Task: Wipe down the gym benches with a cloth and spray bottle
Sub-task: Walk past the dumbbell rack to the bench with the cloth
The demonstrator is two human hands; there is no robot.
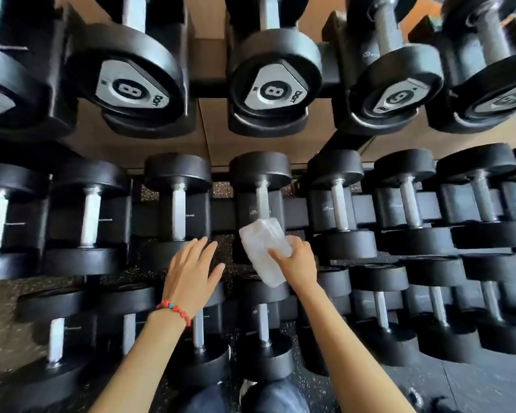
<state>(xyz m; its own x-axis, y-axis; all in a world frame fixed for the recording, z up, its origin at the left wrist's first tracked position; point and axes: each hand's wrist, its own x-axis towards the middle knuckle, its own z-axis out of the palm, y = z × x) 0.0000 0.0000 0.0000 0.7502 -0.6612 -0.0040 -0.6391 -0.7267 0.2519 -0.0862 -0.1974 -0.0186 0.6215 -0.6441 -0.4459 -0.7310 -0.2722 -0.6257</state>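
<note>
We are looking down at a three-tier dumbbell rack [209, 90] with both bare arms reaching toward its middle tier.

Toward seven o'clock, our left hand [188, 271] is hovering with its fingers [204, 248] spread open and holding nothing, just above the near head of a middle-tier dumbbell [178, 201]. A red beaded bracelet [175, 311] is circling that wrist.

Just right of centre, our right hand [298, 263] is gripping a folded white cloth [264, 254], fingers closed around its right edge, and pressing it against the near head of the neighbouring dumbbell [261, 186]. No spray bottle and no bench are showing anywhere here.

What could go wrong, in our judgement: the open left hand is sitting between heavy rubber heads, so a nudged dumbbell rolling in its cradle could pinch fingers. The loose lower end of the cloth could catch on the rack. We are also tending weights, not the benches the task names.

Readable writing, left to right along the twelve o'clock tier: two silver end plates marked "8" [130, 89], then plates at one and two o'clock that seem to read "6". Small logos on the cradles are too blurred to read.
</note>
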